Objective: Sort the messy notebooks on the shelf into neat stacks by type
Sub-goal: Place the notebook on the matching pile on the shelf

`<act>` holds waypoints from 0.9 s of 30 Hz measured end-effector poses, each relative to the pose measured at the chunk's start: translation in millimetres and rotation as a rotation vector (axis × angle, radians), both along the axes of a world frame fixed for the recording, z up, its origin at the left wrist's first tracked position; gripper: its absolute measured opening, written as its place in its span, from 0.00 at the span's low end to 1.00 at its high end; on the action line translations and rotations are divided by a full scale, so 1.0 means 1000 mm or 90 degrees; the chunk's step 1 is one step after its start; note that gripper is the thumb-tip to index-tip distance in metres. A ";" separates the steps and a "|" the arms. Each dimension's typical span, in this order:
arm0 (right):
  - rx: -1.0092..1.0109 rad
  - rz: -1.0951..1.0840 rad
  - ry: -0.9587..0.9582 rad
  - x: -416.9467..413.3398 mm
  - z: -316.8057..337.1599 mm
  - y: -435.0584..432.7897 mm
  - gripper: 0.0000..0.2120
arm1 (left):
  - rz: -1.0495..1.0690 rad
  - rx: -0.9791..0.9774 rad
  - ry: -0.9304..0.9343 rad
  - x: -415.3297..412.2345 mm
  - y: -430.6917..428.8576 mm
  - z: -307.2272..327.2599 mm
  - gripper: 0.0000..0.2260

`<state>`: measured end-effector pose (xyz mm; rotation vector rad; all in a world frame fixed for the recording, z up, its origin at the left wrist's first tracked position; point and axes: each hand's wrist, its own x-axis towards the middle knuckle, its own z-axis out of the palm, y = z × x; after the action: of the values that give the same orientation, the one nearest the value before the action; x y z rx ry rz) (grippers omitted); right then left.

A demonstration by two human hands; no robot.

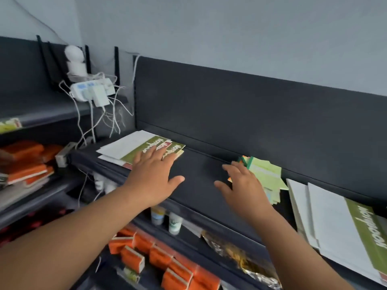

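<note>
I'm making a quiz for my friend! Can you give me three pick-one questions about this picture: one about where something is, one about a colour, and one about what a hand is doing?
1. Where is the left hand?
A. on the green-and-white notebooks
B. on a chair
C. in a pocket

2. What colour are the small boxes low down?
A. blue
B. orange
C. purple

3. How does the right hand hold its fingers?
A. in a fist
B. round a pen
C. loose and spread, holding nothing

Answers:
1 A, its straight fingers lie on the top cover.
2 B, each box is orange with a pale edge.
3 C, the fingers reach toward the pale green pile and curl round nothing.
</note>
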<state>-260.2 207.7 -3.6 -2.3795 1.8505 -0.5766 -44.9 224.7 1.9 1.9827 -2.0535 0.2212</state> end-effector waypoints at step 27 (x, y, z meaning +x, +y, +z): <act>0.182 0.103 0.069 0.212 -0.053 -0.158 0.28 | 0.145 0.129 0.038 0.206 -0.136 -0.037 0.32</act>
<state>-48.4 49.6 -56.4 -2.3747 1.6280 -0.1575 160.9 88.5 -35.1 2.3152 -1.8770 -0.0011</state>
